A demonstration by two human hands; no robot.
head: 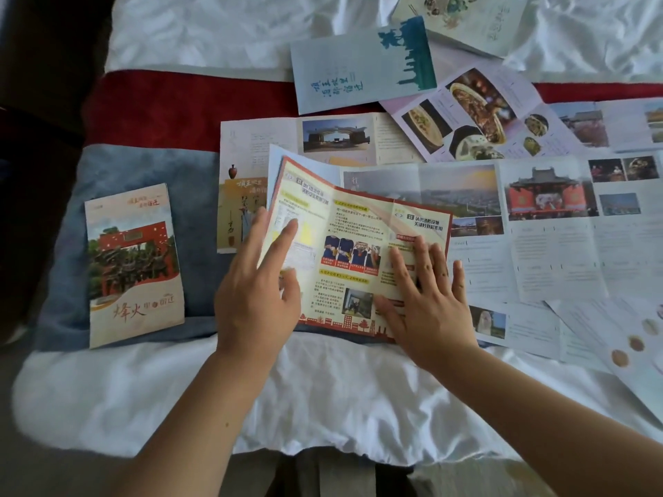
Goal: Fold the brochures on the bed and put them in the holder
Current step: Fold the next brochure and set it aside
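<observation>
A red-bordered yellow brochure (353,242) lies unfolded on the bed, its left panel raised along a crease. My left hand (258,281) is at that raised left panel, index finger straight on its face, thumb near the lower edge. My right hand (427,295) lies flat with spread fingers on the right panel and presses it down. A folded brochure (134,267) with a red gate photo rests to the left. A folded pale blue brochure (362,71) lies further back. No holder is in view.
Several unfolded brochures spread to the right and behind: one with a temple photo (552,224), one with food photos (477,116), one with a gate photo (323,138). The bed has a white sheet (287,396), a blue and red runner (150,166), and a dark edge at left.
</observation>
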